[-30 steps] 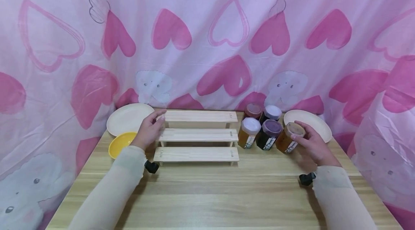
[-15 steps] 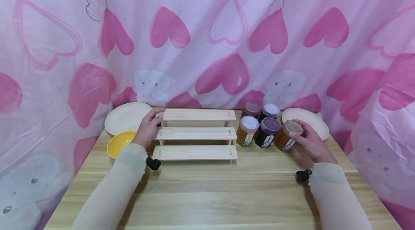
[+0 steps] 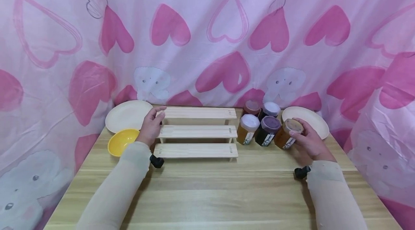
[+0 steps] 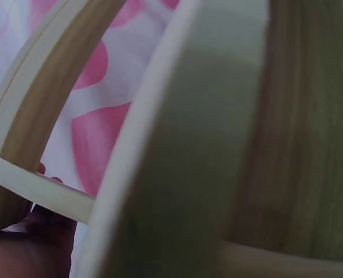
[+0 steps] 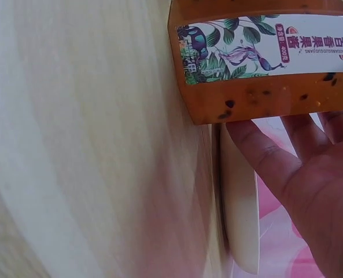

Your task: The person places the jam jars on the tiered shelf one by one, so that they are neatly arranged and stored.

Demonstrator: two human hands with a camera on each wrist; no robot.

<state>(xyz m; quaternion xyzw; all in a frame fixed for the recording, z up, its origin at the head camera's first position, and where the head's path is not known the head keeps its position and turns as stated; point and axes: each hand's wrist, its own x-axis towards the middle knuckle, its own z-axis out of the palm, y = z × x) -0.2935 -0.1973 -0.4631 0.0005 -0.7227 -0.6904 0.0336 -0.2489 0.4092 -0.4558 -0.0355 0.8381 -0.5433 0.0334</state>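
Note:
A three-tier wooden display rack (image 3: 197, 131) stands at the back middle of the table. My left hand (image 3: 151, 127) holds the left end of its top tier; in the left wrist view, the fingers (image 4: 47, 229) curl by the side strut, partly hidden by the wood. On the right, my right hand (image 3: 309, 140) grips an amber jam jar (image 3: 287, 136), upright, with its label (image 5: 258, 49) and dark seeds seen in the right wrist view. Beside it stand a dark jar with a purple lid (image 3: 268, 132) and a honey-coloured jar with a white lid (image 3: 248, 129).
Behind those stand a reddish-lidded jar (image 3: 251, 107) and a dark white-lidded jar (image 3: 271, 108). A cream plate (image 3: 319, 125) lies behind my right hand. Another cream plate (image 3: 124, 115) and a yellow bowl (image 3: 121, 143) sit left of the rack. A heart-patterned curtain (image 3: 207, 68) hangs behind the table (image 3: 207, 194).
The view shifts slightly. Both hands stay almost where they were, the left at the rack's end and the right on the amber jam jar; the left forearm shifts slightly right.

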